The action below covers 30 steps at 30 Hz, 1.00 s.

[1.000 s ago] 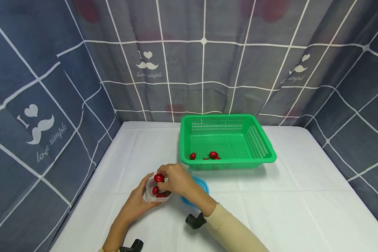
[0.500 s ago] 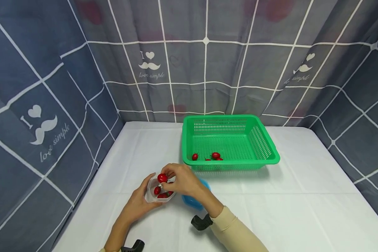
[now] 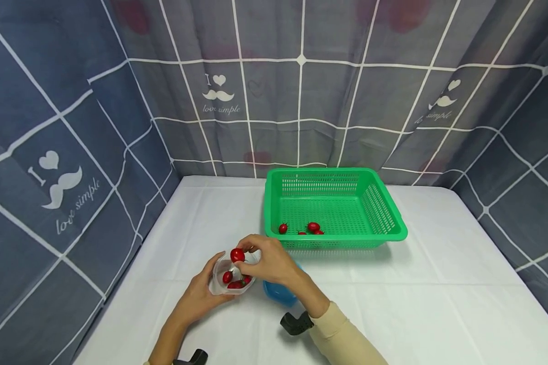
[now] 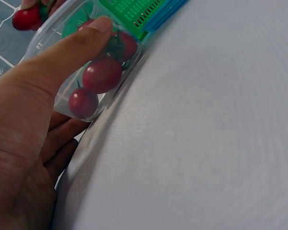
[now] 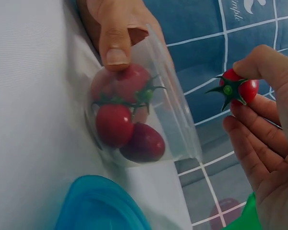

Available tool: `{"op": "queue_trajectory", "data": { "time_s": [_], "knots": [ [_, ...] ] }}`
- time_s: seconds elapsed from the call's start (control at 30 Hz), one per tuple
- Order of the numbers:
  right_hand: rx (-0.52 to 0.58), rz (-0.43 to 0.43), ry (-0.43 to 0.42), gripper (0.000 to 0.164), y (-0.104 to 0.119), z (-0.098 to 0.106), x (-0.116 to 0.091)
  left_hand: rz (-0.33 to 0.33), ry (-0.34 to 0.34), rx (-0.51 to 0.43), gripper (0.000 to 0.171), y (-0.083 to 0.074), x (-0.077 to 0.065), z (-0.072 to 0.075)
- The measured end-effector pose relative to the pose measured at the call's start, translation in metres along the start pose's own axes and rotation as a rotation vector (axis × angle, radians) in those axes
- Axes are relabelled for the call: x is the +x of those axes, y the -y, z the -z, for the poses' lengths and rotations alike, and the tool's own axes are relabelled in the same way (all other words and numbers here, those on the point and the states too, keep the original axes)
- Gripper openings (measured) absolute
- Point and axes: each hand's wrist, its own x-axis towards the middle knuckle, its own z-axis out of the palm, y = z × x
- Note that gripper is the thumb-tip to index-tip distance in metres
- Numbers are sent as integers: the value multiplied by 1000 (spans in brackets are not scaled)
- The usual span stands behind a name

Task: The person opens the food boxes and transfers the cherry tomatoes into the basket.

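One blue lid lies partly behind the right hand (pinching tomato); left hand grips tub.

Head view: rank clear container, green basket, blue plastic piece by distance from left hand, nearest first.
From the left hand:
1. Clear container: gripped in it.
2. Blue plastic piece: to its right.
3. Green basket: farther right and forward.
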Motion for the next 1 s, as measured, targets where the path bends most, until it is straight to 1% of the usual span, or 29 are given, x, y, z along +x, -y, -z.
{"op": "queue_trajectory", "data": {
  "time_s": [0.23, 0.47, 0.63, 0.87, 1.0],
  "knots": [
    [36, 8, -51, 25, 5, 11, -3, 26, 11, 9, 106, 1, -1, -2],
    [25, 61, -86, 26, 9, 21, -1, 20, 4, 19, 107, 3, 0, -2],
    [42, 79, -104, 27, 10, 28, -2, 11, 5, 19, 107, 1, 2, -1],
    [85, 59, -150, 28, 10, 42, -2, 0, 0, 8, 108, 0, 2, -1],
    [73, 38, -191, 29, 6, 54, -4, -4, 0, 8, 107, 0, 2, -1]
  ]
}}
